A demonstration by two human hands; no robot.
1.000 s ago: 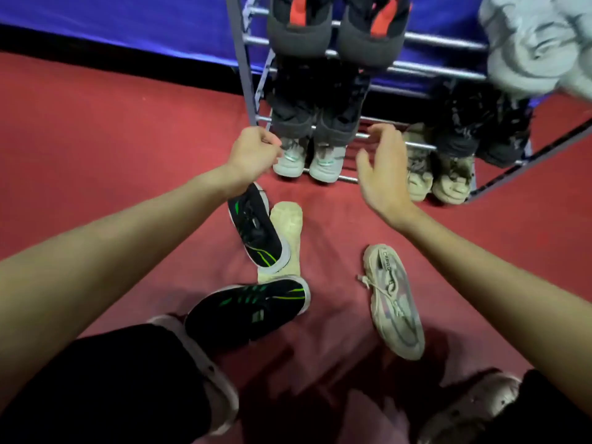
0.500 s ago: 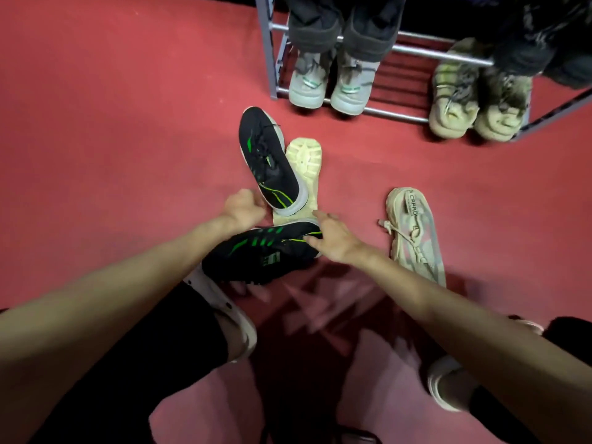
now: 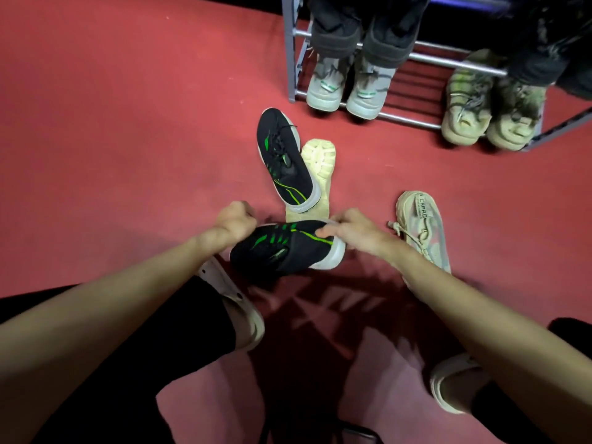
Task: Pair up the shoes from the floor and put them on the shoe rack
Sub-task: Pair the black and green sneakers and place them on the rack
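A black shoe with green stripes [image 3: 288, 248] lies on its side on the red floor just in front of me. My right hand [image 3: 352, 233] grips its toe end, thumb on top. My left hand [image 3: 235, 221] is curled at its heel end and seems to grip the collar. Its partner, a second black shoe [image 3: 285, 165], lies farther off, leaning on a beige shoe turned sole-up [image 3: 320, 161]. A second beige shoe [image 3: 423, 225] lies upright to the right. The grey shoe rack [image 3: 291, 59] stands at the back.
On the rack's bottom tier are a grey pair [image 3: 346, 88] and a beige pair [image 3: 490, 113], with dark shoes [image 3: 362, 30] on the tier above. My feet in light clogs [image 3: 237, 302] [image 3: 455, 382] flank the shoes. Red carpet stretches to the left.
Both hands came down from the rack to the near black shoe and took hold of it. The view tilted down toward the floor.
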